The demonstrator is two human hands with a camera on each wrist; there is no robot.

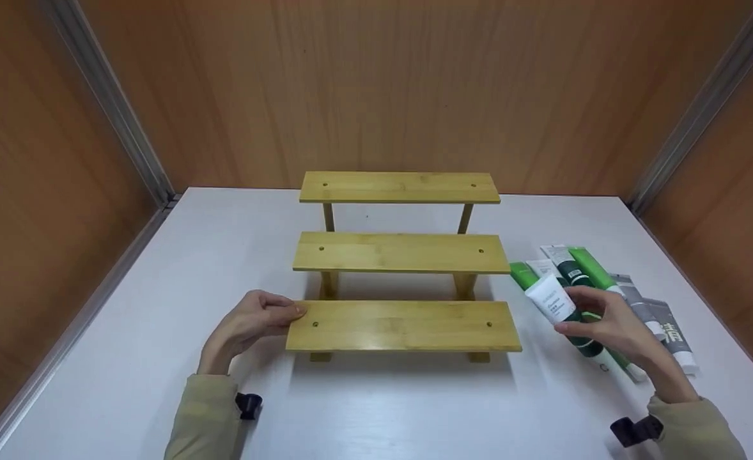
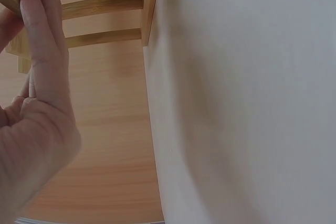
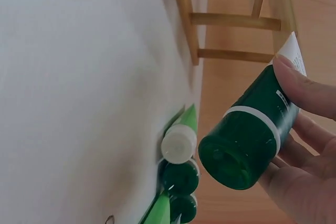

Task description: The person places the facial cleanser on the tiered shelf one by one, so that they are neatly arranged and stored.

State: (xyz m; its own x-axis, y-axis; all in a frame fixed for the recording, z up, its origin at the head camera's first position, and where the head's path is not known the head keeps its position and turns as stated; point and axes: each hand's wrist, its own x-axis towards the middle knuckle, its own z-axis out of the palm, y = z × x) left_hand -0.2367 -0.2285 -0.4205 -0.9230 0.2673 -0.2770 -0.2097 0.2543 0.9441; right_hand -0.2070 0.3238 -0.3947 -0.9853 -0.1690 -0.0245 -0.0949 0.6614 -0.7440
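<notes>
A three-tier wooden display stand [image 1: 402,326] is at the middle of the white table. My left hand [image 1: 252,322] pinches the left end of its lowest board, thumb on top; in the left wrist view the fingers [image 2: 47,51] lie along the board's edge. On the right, my right hand [image 1: 619,329] grips a squeeze tube [image 1: 550,299], white at its flat end and dark green toward the cap. The right wrist view shows this tube [image 3: 257,114] held tilted between thumb and fingers, cap toward the camera, above the other tubes.
Several more tubes lie in a group at the right: bright green ones [image 1: 594,268], white and dark green ones [image 1: 571,265], and grey ones [image 1: 670,326]. Wooden panels [image 1: 402,89] enclose the table at the back and both sides, with metal strips at the corners.
</notes>
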